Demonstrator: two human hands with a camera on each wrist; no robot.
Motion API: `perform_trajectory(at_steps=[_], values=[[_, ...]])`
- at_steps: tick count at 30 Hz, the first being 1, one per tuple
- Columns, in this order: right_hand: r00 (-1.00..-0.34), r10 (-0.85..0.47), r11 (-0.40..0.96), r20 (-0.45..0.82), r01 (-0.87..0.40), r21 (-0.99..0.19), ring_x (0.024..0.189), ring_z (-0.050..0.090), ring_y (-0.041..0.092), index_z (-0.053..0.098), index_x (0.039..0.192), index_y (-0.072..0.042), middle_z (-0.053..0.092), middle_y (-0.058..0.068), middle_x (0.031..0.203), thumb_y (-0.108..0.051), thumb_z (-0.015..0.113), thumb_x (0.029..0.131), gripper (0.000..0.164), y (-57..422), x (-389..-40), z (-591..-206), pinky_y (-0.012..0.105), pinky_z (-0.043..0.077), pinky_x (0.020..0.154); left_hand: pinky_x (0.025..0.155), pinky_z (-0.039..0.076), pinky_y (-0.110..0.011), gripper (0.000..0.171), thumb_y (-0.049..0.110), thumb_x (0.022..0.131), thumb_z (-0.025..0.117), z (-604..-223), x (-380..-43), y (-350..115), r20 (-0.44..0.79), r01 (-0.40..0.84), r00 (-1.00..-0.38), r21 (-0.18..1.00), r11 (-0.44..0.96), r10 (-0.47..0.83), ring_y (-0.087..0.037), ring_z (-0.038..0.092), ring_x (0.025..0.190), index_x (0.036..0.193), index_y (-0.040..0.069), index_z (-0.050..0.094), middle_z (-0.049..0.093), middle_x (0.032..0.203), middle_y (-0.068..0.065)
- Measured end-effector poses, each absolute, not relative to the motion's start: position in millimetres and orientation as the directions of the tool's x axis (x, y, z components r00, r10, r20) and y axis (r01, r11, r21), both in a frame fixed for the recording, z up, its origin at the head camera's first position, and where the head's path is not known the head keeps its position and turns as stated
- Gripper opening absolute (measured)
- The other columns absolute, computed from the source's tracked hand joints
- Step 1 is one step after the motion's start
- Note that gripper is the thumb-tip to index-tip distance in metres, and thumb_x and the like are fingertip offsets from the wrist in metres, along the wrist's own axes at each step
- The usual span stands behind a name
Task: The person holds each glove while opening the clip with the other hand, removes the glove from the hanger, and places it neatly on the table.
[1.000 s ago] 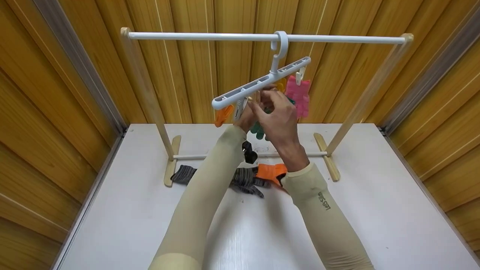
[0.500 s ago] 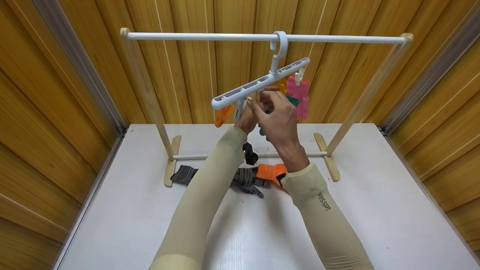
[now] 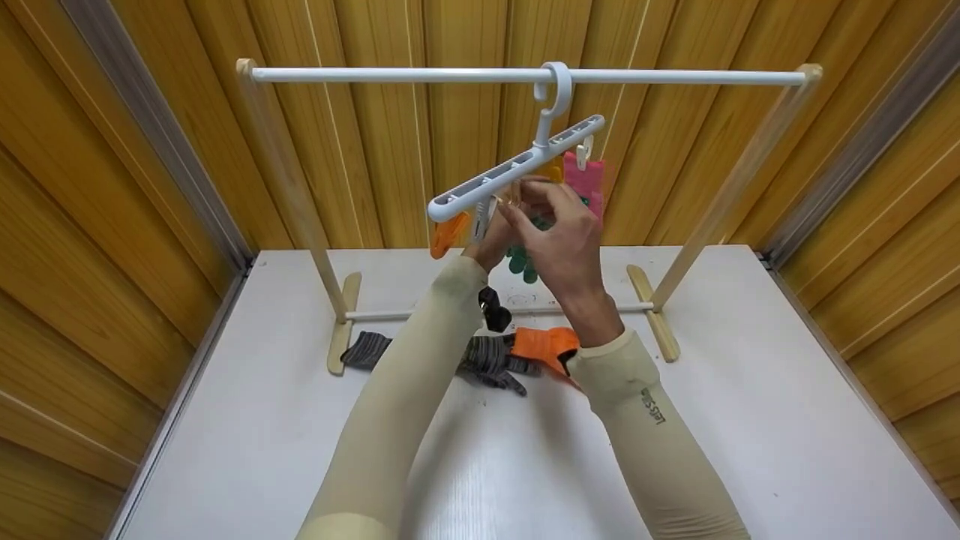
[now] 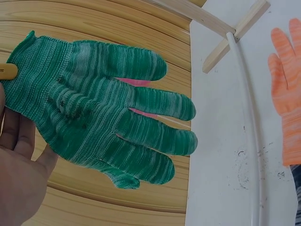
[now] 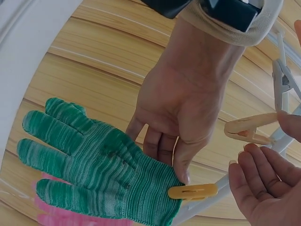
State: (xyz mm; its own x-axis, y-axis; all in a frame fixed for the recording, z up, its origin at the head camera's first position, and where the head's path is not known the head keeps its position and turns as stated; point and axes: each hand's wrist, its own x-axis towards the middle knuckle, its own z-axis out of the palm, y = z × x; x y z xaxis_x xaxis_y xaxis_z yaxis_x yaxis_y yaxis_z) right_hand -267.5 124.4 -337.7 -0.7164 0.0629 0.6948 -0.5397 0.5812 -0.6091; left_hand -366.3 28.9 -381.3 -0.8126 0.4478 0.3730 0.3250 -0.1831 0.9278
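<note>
We see the white surface (image 3: 675, 435) broaden from its back edge toward us, with wooden walls (image 3: 877, 187) beyond its left and right edges, well apart from the hands. Under the rail (image 3: 375, 74), the room is wide toward both side edges; around the hanger (image 3: 480, 186) it is tight. The pink glove (image 3: 586, 176) hangs just beyond the green glove (image 4: 108, 103), and the grey clip (image 3: 481, 219) and orange clip (image 3: 448, 234) sit close by the left wrist.

The left hand (image 5: 174, 113) has its thumb and fingers drawn together at the green glove's cuff, holding it, the fingers partly hidden behind the knit. The right hand (image 3: 562, 229) pinches the beige clip (image 5: 251, 126) with only a narrow gap between thumb and fingers, apart from the glove.

We find the green glove hanging above the back part of the surface, near the middle of its width. The yellow clip (image 5: 193, 191) bites its cuff, which is uppermost; its long axis runs up and down, with the fingertips pointing toward the surface.

Below, near the back edge, the striped dark glove (image 3: 491, 356) lies lengthwise, meeting the orange glove (image 3: 541, 345) on its right.
</note>
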Motion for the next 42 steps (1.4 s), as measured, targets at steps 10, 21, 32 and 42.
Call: perform_trajectory(at_steps=[10,21,32,42], values=[[-0.66,0.093,0.579,0.745,-0.573,-0.58,0.102,0.068,0.024,0.074,0.125,-0.001,0.072,0.009,0.111,-0.023,0.078,0.1,0.033,138.0,-271.2,-340.0,0.041,0.057,0.097,0.117,0.037,-0.04,0.047,0.027,0.118,0.031,-362.5,-349.4,26.6,0.303,0.291,-0.867,0.952,-0.092,0.397,-0.027,0.052,0.132,0.153,-0.001,0.048,0.056,0.146,-0.018],[-0.662,0.172,0.63,0.729,-0.495,-0.598,0.111,0.067,0.028,0.07,0.129,0.004,0.069,0.018,0.12,-0.021,0.08,0.098,0.041,158.3,-283.7,-341.4,0.042,0.054,0.105,0.112,0.04,-0.035,0.034,0.012,0.114,0.048,-362.5,-349.7,28.0,0.422,0.357,-0.836,0.904,-0.237,0.35,-0.023,0.057,0.12,0.136,-0.012,0.06,0.061,0.135,-0.027],[-0.754,0.192,0.611,0.629,-0.41,-0.678,0.117,0.067,0.029,0.064,0.139,0.002,0.067,0.016,0.131,-0.025,0.078,0.1,0.05,172.3,-298.3,-338.0,0.041,0.055,0.104,0.11,0.047,-0.037,0.037,0.029,0.11,0.06,-379.6,-372.7,31.6,0.376,0.345,-0.866,0.927,-0.149,0.329,-0.021,0.064,0.117,0.137,0.006,0.069,0.071,0.128,-0.004],[-0.838,0.167,0.559,0.52,-0.354,-0.75,0.125,0.065,0.031,0.062,0.142,-0.002,0.066,0.011,0.139,-0.032,0.075,0.102,0.052,177.6,-305.4,-334.6,0.039,0.051,0.108,0.105,0.05,-0.035,0.032,0.027,0.107,0.067,-382.8,-370.7,31.3,0.376,0.335,-0.879,0.925,-0.181,0.294,-0.022,0.068,0.112,0.131,0.006,0.074,0.075,0.12,-0.003]])
